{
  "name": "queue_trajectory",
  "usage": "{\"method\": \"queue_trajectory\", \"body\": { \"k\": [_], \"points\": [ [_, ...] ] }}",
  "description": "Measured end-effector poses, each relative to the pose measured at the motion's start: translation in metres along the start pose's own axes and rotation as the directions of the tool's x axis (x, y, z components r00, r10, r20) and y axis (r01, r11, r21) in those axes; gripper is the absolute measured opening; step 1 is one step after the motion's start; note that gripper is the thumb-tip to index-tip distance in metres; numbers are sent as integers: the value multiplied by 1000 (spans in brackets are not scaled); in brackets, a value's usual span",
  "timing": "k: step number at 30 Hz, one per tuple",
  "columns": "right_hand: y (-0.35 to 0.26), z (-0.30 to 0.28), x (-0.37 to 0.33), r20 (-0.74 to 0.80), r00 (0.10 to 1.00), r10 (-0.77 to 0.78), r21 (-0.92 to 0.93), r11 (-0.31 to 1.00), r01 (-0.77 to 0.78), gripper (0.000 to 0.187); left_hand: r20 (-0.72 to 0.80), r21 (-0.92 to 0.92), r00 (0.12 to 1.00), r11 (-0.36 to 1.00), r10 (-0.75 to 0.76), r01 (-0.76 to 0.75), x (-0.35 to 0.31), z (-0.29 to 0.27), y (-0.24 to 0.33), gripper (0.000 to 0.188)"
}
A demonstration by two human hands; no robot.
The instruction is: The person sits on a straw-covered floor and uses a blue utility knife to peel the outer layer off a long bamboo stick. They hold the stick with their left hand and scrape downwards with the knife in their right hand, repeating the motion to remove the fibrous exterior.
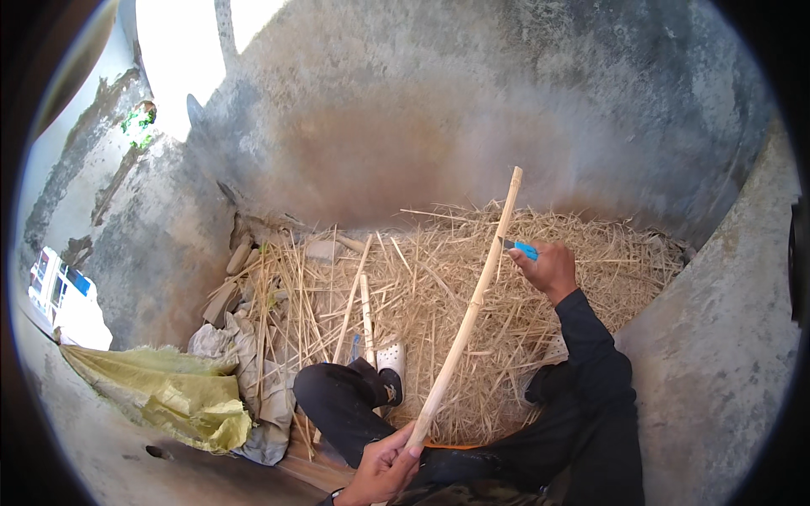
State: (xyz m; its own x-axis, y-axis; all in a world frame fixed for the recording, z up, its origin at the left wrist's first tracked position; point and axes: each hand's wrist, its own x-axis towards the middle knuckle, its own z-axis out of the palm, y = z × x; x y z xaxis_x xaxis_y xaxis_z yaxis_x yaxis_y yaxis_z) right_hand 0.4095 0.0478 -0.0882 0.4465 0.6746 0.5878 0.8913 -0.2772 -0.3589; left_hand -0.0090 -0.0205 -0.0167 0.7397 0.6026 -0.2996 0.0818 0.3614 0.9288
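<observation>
A long, pale bamboo pole (462, 336) slants up and away from my lap, its far end pointing toward the back wall. Near its lower end, my left hand (385, 469) is closed round it. My right hand (548, 268) grips a small knife with a blue handle (527, 250). The knife's dark blade meets the pole's right side in its upper part. My right arm, in a black sleeve, reaches forward over the straw-like shavings.
Dry bamboo shavings (591, 261) cover the floor ahead. Two more bamboo pieces (366, 308) lean near my white clog (391, 358). A yellow-green sack (169, 392) lies at left. Stained concrete walls (472, 110) close in the back and right.
</observation>
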Motion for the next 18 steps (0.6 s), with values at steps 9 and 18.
{"method": "queue_trajectory", "body": {
  "k": [9, 18],
  "points": [
    [53, -10, 27, 16, 974, 226, -162, 962, -220, 72, 48, 85, 998, 995, -50, 46, -31, 0, -4, 49],
    [143, -7, 26, 37, 750, 660, -9, 751, -660, 88, -125, 124, 988, 987, -87, 103, -52, -18, -8, 48]
  ]
}}
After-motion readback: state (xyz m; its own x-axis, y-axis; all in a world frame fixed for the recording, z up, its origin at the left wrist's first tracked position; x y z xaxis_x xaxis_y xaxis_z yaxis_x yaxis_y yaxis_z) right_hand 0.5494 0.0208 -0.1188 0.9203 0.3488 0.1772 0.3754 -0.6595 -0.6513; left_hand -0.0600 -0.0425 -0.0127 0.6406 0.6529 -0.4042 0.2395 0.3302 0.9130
